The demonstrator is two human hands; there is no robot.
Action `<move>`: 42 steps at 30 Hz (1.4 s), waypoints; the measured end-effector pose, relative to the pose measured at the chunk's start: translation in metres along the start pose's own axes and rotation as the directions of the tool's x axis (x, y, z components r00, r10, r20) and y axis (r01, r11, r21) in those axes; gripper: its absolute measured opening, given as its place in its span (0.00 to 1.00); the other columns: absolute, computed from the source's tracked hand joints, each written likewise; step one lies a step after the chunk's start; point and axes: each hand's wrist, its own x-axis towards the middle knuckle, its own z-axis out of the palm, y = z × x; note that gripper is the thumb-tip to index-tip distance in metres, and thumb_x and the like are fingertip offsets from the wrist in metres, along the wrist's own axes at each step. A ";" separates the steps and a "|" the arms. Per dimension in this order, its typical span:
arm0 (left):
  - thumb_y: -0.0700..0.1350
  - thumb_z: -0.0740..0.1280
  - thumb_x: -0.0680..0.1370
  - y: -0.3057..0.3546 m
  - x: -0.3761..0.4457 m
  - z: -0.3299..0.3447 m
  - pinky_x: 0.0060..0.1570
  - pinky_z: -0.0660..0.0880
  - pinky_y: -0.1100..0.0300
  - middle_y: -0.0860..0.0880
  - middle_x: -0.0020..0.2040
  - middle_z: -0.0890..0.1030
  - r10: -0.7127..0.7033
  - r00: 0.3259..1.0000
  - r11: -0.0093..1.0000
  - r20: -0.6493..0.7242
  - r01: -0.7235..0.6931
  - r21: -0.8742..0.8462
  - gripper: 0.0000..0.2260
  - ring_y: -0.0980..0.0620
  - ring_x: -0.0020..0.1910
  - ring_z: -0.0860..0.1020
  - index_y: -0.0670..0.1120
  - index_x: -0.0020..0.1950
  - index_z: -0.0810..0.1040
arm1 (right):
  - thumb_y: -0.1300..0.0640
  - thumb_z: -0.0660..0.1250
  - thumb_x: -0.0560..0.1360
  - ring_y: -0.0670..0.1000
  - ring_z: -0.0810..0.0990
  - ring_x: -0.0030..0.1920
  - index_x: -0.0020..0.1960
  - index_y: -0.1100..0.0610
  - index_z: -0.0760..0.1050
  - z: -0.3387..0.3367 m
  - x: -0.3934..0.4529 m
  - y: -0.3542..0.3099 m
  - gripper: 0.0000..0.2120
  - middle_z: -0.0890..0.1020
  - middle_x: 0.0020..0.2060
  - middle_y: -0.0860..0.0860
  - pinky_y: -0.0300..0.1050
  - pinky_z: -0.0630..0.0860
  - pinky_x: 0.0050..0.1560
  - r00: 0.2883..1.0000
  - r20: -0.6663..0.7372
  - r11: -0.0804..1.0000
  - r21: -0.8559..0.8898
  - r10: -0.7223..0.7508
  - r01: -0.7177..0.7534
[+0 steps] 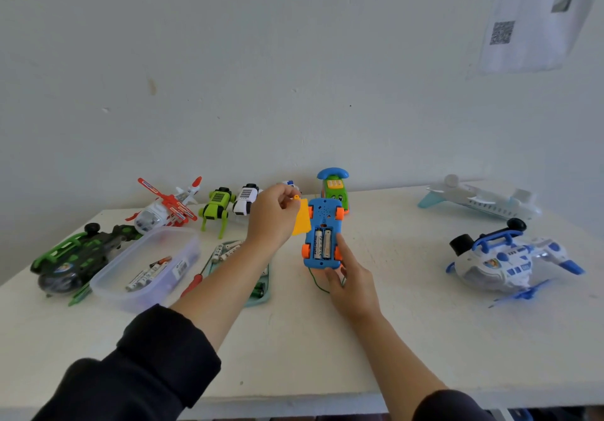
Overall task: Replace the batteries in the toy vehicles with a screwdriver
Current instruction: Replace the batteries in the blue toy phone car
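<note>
Your right hand grips the blue toy car from below, fingers curled round its rear end, holding it underside-up above the white bench — its battery bay is uncovered, with two batteries lying side by side inside. Your left hand pinches the yellow battery cover by its top edge, just beside the car's left flank. The red-handled screwdriver lies on the bench under your left forearm, between the clear plastic tub of batteries and the teal tray. A blue-and-white helicopter rests well apart at the right.
</note>
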 end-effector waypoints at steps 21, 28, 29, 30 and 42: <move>0.39 0.66 0.78 -0.011 -0.017 0.020 0.41 0.80 0.48 0.54 0.38 0.75 0.032 0.946 0.997 0.321 -0.054 0.060 0.06 0.44 0.39 0.80 0.51 0.47 0.77 | 0.63 0.62 0.78 0.54 0.77 0.57 0.74 0.53 0.58 -0.001 0.000 0.002 0.28 0.78 0.61 0.53 0.32 0.67 0.49 0.999 0.025 0.999 -0.038 0.028 -0.028; 0.39 0.65 0.78 -0.010 -0.017 0.020 0.39 0.81 0.50 0.52 0.40 0.75 0.029 0.946 0.998 0.324 -0.048 0.051 0.07 0.43 0.40 0.80 0.52 0.46 0.76 | 0.65 0.62 0.77 0.55 0.78 0.56 0.75 0.53 0.57 -0.001 0.001 0.003 0.29 0.79 0.60 0.54 0.33 0.67 0.48 0.999 0.022 0.999 -0.044 0.027 -0.026; 0.39 0.65 0.78 -0.010 -0.017 0.021 0.39 0.81 0.50 0.52 0.41 0.75 0.028 0.946 0.998 0.323 -0.046 0.049 0.07 0.43 0.40 0.80 0.52 0.46 0.76 | 0.65 0.63 0.77 0.55 0.78 0.56 0.75 0.53 0.57 -0.001 0.000 0.003 0.29 0.78 0.60 0.55 0.34 0.68 0.49 0.999 0.022 0.999 -0.043 0.029 -0.028; 0.39 0.65 0.78 -0.010 -0.017 0.021 0.39 0.81 0.50 0.51 0.41 0.75 0.027 0.946 0.998 0.323 -0.044 0.046 0.07 0.43 0.40 0.80 0.52 0.46 0.76 | 0.65 0.63 0.77 0.55 0.78 0.56 0.75 0.53 0.57 -0.001 0.000 0.003 0.29 0.78 0.60 0.55 0.34 0.68 0.49 0.999 0.023 0.999 -0.044 0.032 -0.031; 0.40 0.65 0.78 -0.013 -0.014 0.024 0.43 0.77 0.53 0.51 0.40 0.76 0.046 0.943 0.994 0.331 -0.075 0.075 0.08 0.48 0.38 0.77 0.53 0.46 0.76 | 0.64 0.63 0.77 0.56 0.77 0.57 0.75 0.52 0.54 -0.001 0.001 0.004 0.31 0.78 0.61 0.55 0.36 0.68 0.50 0.999 0.028 0.998 -0.054 0.022 -0.020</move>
